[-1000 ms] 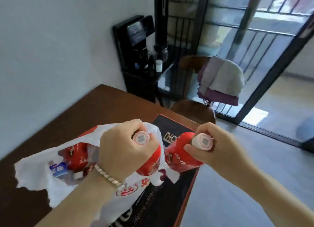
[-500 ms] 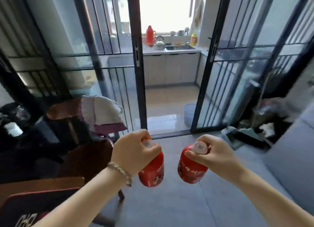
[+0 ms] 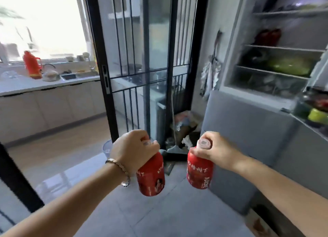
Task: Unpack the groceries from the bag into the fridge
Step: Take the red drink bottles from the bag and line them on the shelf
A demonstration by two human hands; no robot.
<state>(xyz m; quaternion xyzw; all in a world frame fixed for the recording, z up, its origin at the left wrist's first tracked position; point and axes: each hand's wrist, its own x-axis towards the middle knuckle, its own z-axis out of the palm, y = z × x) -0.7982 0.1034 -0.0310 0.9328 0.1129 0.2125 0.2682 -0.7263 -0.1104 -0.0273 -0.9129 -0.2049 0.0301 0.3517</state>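
My left hand (image 3: pixel 132 148) grips the neck of a red bottle (image 3: pixel 151 178) with a pale cap, and the bottle hangs below my fist. My right hand (image 3: pixel 215 149) holds a second red bottle (image 3: pixel 199 172) by its capped top. Both bottles hang over the grey floor in front of me. The open fridge (image 3: pixel 252 112) stands at the right, its grey lower part close to the right bottle. Its shelves (image 3: pixel 276 69) hold green and red items. The grocery bag is out of view.
A black-framed sliding glass door (image 3: pixel 142 68) stands ahead, with a kitchen counter (image 3: pixel 44 84) and red thermos (image 3: pixel 32 64) beyond it. A broom, dustpan and clutter (image 3: pixel 181 130) fill the corner beside the fridge. The fridge door's shelf (image 3: pixel 314 116) juts in at the right edge.
The view has swung right from the table and bag, past the glass doors, to the open fridge. Both hands kept hold of their red bottles, carried away from the bag.
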